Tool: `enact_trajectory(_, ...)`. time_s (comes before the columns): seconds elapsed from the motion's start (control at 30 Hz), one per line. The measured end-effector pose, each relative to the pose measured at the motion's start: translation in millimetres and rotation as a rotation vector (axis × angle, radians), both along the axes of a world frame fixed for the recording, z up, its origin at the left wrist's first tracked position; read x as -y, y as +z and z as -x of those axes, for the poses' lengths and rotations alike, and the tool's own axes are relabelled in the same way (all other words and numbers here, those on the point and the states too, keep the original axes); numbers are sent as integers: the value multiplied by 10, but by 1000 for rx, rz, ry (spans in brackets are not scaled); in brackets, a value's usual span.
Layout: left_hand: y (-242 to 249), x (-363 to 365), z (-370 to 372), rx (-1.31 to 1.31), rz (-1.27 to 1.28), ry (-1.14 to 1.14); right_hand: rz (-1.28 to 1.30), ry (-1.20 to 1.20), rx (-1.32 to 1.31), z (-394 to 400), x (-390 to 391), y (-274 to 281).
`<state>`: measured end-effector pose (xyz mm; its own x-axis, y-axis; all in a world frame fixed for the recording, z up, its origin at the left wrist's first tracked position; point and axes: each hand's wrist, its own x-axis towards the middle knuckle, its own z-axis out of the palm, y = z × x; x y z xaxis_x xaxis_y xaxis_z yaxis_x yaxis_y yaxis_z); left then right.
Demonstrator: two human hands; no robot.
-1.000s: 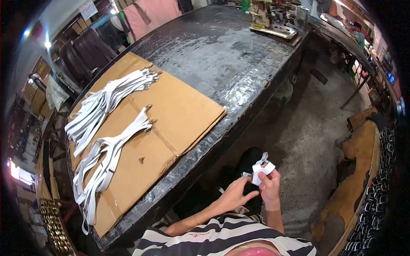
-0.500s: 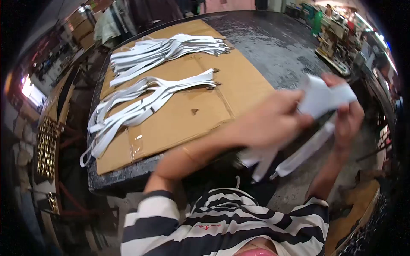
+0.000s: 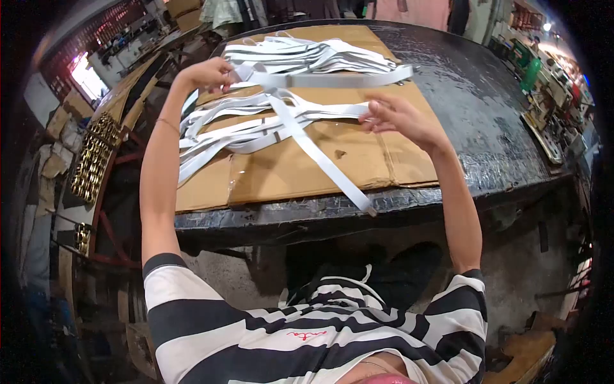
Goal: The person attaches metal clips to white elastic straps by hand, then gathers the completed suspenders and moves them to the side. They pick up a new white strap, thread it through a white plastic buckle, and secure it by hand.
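Observation:
A pair of white elastic suspenders (image 3: 316, 155) is spread in a forked shape across the stacks, one strap running right and another slanting toward the table's front edge. My left hand (image 3: 208, 74) is closed on its left end. My right hand (image 3: 401, 121) hovers at the right ends of the nearer stack of white suspenders (image 3: 256, 142), fingers apart and holding nothing. Behind lies a farther stack of white suspenders (image 3: 300, 56), with small metal clips at its right side. Both stacks rest on a flat cardboard sheet (image 3: 307, 173).
The cardboard covers part of a black, scuffed table (image 3: 460, 96). A green bottle (image 3: 530, 73) and machinery stand to the right. On the left, a rack holds rows of brass-coloured metal pieces (image 3: 96, 157). Garments hang behind the table.
The suspenders, bunched between both hands at the right, are now laid out over the stacks. My left hand moved far left; my right hand let go and moved over the cardboard.

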<state>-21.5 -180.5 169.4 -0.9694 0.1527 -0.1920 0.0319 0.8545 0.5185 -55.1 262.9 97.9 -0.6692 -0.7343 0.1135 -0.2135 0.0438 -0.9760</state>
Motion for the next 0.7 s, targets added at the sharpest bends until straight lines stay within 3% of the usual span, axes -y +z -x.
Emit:
enact_trajectory(0.03,-236,304,103,0,134,-16,-169,61,-102,55,-24,-130)
enact_trajectory(0.07,-356,321,57,-41,532,16,-335,122,-207,92,-53,-237)
enact_trajectory(0.1,-475,328,64,174,618,112,-382,112,-333,59,-98,-326)
enact_trajectory(0.17,-755,306,-24,115,795,97,-457,90,-448,-145,-204,-358)
enact_trajectory(0.23,-566,-234,-446,-192,675,17,-391,-18,-477,-450,-436,-30)
enact_trajectory(0.3,-112,-836,-863,-346,270,63,-252,-233,-618,-813,-706,462)
enact_trajectory(0.33,139,-1125,-1118,-464,164,91,-153,-340,-925,-1017,-833,699)
enact_trajectory(0.37,320,-1374,-1396,-800,105,80,58,-425,-1102,-1163,-960,830)
enact_trajectory(0.4,469,-1591,-1686,-1002,-1,88,208,-399,-1274,-1310,-1124,1014)
enact_trajectory(0.47,775,-1674,-2305,-1121,54,-330,367,-157,-1503,-1548,-1259,1333)
enact_trajectory(0.53,823,-2047,-2713,-1193,-200,-642,408,17,-1600,-1698,-1229,1504)
enact_trajectory(0.7,831,-2241,-2572,-1345,-181,-733,354,130,-1629,-1725,-1120,1549)
